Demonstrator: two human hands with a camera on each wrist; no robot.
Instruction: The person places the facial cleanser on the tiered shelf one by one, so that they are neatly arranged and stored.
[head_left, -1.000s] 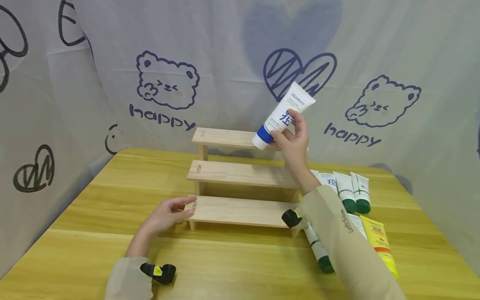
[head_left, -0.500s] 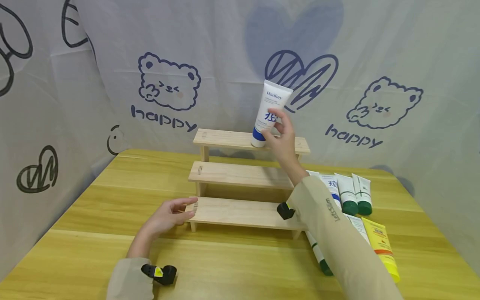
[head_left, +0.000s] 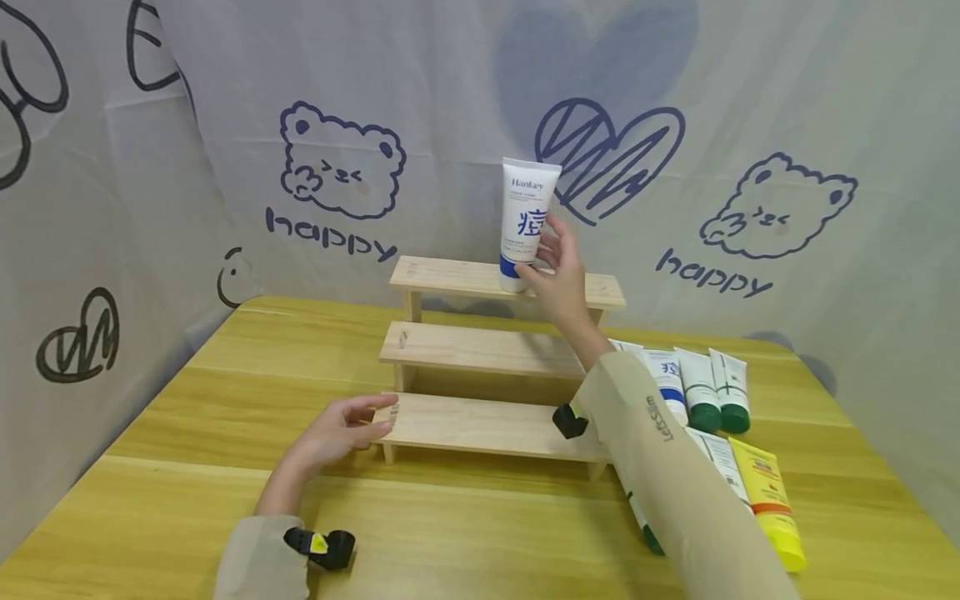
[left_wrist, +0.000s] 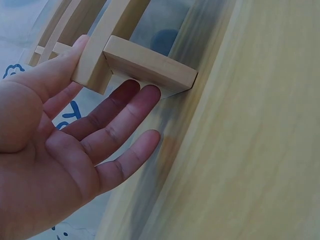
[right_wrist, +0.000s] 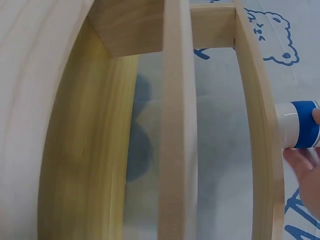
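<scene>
My right hand (head_left: 558, 275) holds a white tube (head_left: 525, 208) with a blue band, thumb near the band and fingers round its right side. The tube stands nearly upright, cap down, on the top tier of a three-tier wooden display stand (head_left: 450, 343). In the right wrist view, the blue-and-white cap end (right_wrist: 287, 125) meets the top board, and only part of the hand shows. My left hand (head_left: 330, 433) grips the left end of the lowest tier between thumb and index finger. In the left wrist view, its other fingers (left_wrist: 122, 120) hang loosely beside the support.
To the right of the stand lie several tubes: a blue-banded white tube (head_left: 663, 383), green-capped white tubes (head_left: 697, 387) and a yellow tube (head_left: 765, 496). My right sleeve (head_left: 667, 467) hides some of them. A printed cloth (head_left: 465, 125) hangs behind the wooden table (head_left: 150, 467).
My right hand has brought the tube left and down, turning it from a slant to nearly upright on the top tier. The left hand has stayed at the lowest tier.
</scene>
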